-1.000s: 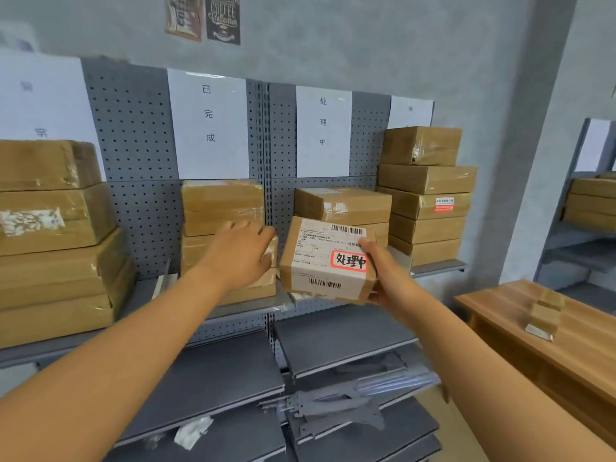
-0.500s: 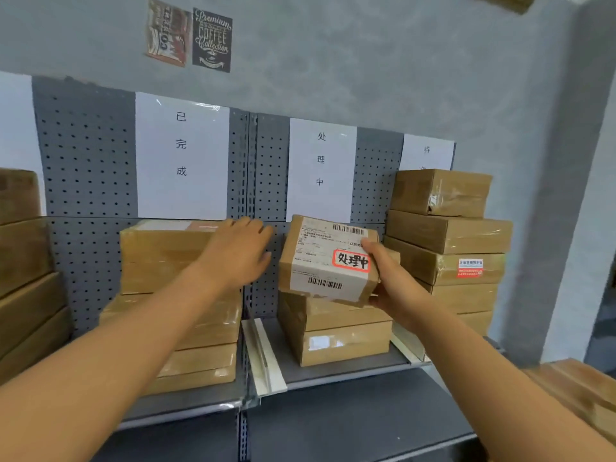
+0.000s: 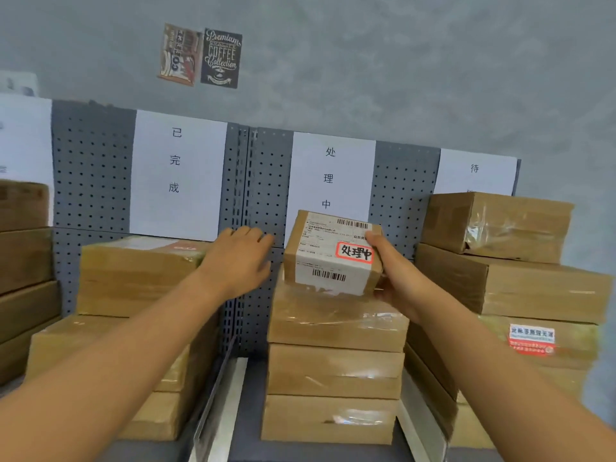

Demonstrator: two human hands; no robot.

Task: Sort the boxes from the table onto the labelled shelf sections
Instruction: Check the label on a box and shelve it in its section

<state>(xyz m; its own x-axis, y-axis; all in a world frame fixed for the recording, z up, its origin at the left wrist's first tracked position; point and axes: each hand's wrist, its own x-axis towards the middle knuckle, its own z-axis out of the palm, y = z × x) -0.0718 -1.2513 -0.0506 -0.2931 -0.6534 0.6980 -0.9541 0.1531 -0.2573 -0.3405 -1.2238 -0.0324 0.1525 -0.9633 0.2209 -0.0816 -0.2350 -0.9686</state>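
My right hand (image 3: 396, 281) grips a small brown box (image 3: 330, 255) by its right end. The box bears a white shipping label and a red-bordered sticker reading 处理中. It hovers tilted just above the middle stack of boxes (image 3: 336, 361), below the paper sign 处理中 (image 3: 330, 178) on the pegboard. My left hand (image 3: 238, 261) is held out with relaxed fingers, left of the box and apart from it, in front of the left stack (image 3: 133, 278).
Signs 已完成 (image 3: 176, 171) and 待 (image 3: 475, 170) mark the neighbouring sections. A taller stack of taped boxes (image 3: 506, 268) stands at the right, more boxes (image 3: 23, 261) at the far left. White dividers (image 3: 220, 411) separate sections on the grey shelf (image 3: 248, 425).
The view has closed in on the shelf. My right hand has carried the small box up to just above the middle stack. My left hand stays beside it, empty.
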